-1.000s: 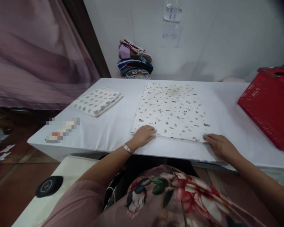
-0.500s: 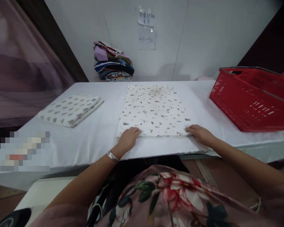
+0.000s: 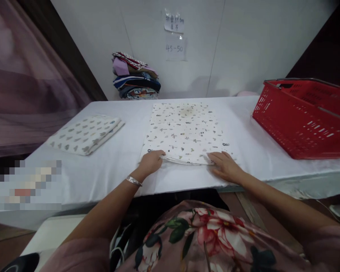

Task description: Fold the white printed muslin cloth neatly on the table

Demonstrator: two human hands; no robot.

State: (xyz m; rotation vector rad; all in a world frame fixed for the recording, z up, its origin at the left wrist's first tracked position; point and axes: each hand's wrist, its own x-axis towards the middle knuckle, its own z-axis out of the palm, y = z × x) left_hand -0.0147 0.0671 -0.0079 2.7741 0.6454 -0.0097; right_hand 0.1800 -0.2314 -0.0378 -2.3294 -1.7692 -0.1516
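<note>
A folded white cloth [image 3: 184, 130] with small grey and brown prints lies flat in the middle of the white-covered table. My left hand [image 3: 152, 161] grips the near edge of this cloth toward its left corner, fingers closed on the layers, which lift slightly there. Toward the right end of the same edge, my right hand [image 3: 224, 165] lies on the cloth with its fingers stretched out and somewhat apart. A silvery bracelet [image 3: 134, 181] circles my left wrist.
Another folded cloth [image 3: 83, 134] with grey motifs lies at the table's left. On the right stands a red plastic basket [image 3: 303, 124]. A stack of folded fabrics [image 3: 136, 77] sits behind the table by the wall, under paper signs [image 3: 174, 48].
My right hand has slid left from the cloth's right corner, its fingers opening out. My left hand has shifted slightly left, and the near edge beside it is now a little raised.
</note>
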